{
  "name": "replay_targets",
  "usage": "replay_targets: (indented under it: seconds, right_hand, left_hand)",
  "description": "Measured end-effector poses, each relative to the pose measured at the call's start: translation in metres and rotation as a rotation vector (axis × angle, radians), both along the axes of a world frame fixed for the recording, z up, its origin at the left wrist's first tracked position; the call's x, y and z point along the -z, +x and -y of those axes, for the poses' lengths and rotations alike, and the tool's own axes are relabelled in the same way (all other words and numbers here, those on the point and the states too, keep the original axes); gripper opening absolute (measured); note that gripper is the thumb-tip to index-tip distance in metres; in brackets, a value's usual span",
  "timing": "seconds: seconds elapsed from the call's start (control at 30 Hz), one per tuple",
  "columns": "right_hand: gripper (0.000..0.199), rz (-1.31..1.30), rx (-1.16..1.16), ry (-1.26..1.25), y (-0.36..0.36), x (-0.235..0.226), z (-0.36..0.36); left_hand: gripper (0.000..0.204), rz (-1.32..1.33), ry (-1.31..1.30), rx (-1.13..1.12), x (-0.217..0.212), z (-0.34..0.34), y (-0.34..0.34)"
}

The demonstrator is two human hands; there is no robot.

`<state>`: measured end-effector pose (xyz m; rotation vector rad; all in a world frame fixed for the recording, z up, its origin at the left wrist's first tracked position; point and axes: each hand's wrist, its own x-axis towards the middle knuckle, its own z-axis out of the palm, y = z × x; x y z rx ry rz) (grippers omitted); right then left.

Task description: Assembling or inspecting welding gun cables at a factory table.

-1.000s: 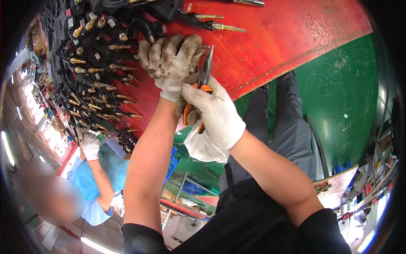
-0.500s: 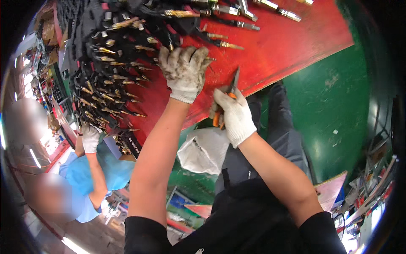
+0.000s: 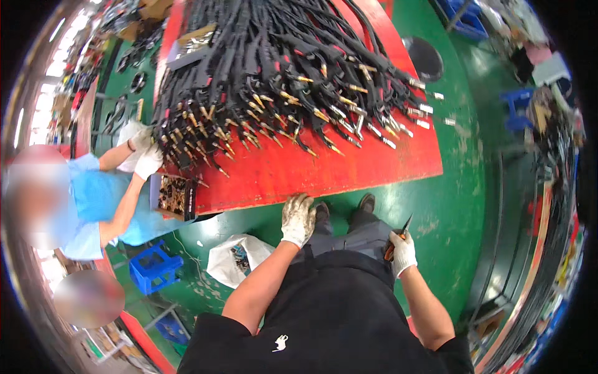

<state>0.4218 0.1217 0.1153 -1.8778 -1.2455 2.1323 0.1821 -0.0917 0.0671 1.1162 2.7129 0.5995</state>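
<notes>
My left hand [image 3: 298,221], in a soiled white glove, is at the near edge of the red table [image 3: 374,165]. Its fingers are stretched out toward the edge and nothing shows in them. Lower and to the right, beside my thigh, my right hand [image 3: 405,254] in a cleaner glove is closed round orange-handled pliers [image 3: 407,224]. Their dark pointed tip sticks up and slightly right. Across the table lies a thick spread of black cables [image 3: 249,75], with brass and silver metal ends toward me. Both my hands are apart from them.
At the left, a co-worker in blue [image 3: 87,199] has gloved hands at the cables, above a box of brass parts [image 3: 175,194]. A white sack [image 3: 232,262] and a blue stool [image 3: 152,267] stand on the green floor. A black bucket [image 3: 423,59] is beyond the table's right side.
My view has drawn back to take in more of the table. My left hand has left the cable ends for the near edge; my right hand has moved off right with the pliers.
</notes>
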Motion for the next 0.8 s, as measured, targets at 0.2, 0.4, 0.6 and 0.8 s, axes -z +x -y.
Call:
replay_targets:
  seconds: [0.2, 0.4, 0.6, 0.8]
  right_hand:
    - [0.017, -0.094, -0.163, 0.083, -0.030, -0.011, -0.045]
    - [0.020, -0.213, -0.506, 0.217, -0.071, -0.043, -0.084]
    - [0.022, -0.258, -0.548, 0.326, -0.059, -0.014, -0.107]
    - [0.024, -0.132, -0.673, 0.330, -0.050, 0.005, -0.115]
  left_hand:
    - [0.035, 0.368, -0.033, -0.425, -0.003, -0.041, -0.019]
    - [0.041, 0.501, 0.098, -0.625, 0.012, -0.065, -0.032]
    - [0.042, 0.504, 0.059, -0.644, 0.004, -0.086, -0.001]
    - [0.037, 0.408, 0.152, -0.738, 0.025, -0.084, -0.025]
